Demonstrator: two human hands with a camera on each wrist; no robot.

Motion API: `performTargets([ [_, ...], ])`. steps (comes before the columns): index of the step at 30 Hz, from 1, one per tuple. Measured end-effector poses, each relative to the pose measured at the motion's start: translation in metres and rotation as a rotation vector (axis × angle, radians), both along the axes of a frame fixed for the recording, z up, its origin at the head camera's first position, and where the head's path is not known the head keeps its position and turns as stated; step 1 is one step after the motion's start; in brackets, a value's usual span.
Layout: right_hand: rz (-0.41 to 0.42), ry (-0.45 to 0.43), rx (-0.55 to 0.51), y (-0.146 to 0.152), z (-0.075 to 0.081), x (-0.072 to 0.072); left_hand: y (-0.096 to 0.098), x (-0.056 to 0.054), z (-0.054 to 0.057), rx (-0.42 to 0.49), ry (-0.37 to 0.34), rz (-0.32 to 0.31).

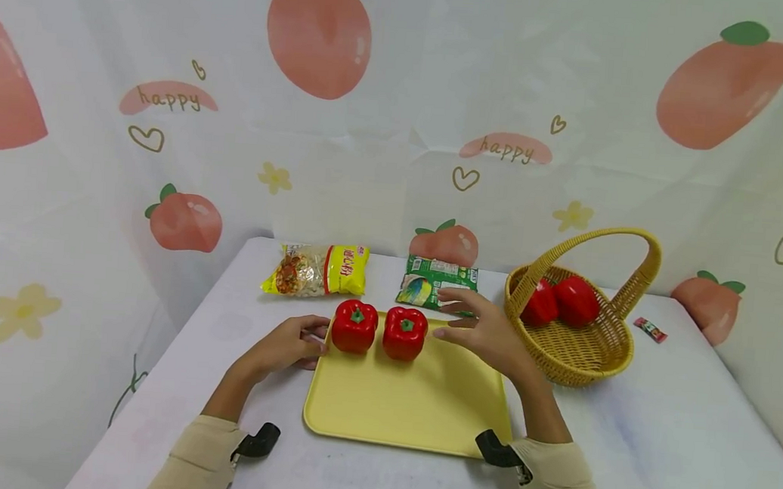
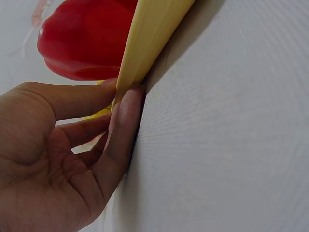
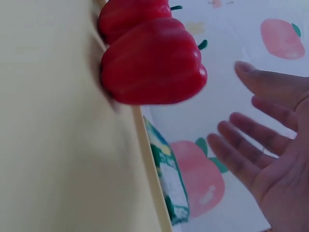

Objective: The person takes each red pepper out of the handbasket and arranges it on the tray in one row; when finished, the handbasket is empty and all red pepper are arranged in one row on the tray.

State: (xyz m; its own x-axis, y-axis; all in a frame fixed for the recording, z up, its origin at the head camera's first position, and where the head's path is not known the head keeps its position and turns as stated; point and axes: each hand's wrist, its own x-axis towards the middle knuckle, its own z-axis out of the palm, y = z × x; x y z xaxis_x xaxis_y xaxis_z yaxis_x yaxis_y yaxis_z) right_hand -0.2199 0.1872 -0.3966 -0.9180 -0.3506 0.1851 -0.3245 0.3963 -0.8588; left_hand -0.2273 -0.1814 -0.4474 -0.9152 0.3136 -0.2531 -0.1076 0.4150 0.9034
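Two red bell peppers stand upright at the far left of a yellow tray (image 1: 414,405): the left pepper (image 1: 355,327) by the corner, the right pepper (image 1: 404,335) beside it. My left hand (image 1: 289,343) pinches the tray's left rim; in the left wrist view the thumb lies on top and the fingers (image 2: 123,121) curl beneath the edge. My right hand (image 1: 487,334) hovers over the tray's far right part, fingers spread, holding nothing. In the right wrist view a gap separates this hand (image 3: 275,154) from the nearer pepper (image 3: 152,63).
A wicker basket (image 1: 623,351) with a tall handle stands right of the tray, holding two red peppers (image 1: 575,301). Behind the tray lie a yellow-ended food bag (image 1: 318,271) and a green packet (image 1: 423,281). A small wrapped packet (image 1: 651,330) lies right of the basket.
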Motion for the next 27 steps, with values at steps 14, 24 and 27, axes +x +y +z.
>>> performTargets([
  [14,-0.216,0.371,0.115,0.067,0.014,0.019,-0.002,0.000,-0.001,-0.006,-0.001,0.006],
  [24,-0.294,0.349,0.222,0.120,0.024,0.017,-0.001,-0.001,-0.002,-0.011,-0.003,0.014],
  [27,-0.328,0.298,0.272,0.134,0.028,0.011,0.000,-0.001,-0.003,-0.008,-0.005,0.017],
])
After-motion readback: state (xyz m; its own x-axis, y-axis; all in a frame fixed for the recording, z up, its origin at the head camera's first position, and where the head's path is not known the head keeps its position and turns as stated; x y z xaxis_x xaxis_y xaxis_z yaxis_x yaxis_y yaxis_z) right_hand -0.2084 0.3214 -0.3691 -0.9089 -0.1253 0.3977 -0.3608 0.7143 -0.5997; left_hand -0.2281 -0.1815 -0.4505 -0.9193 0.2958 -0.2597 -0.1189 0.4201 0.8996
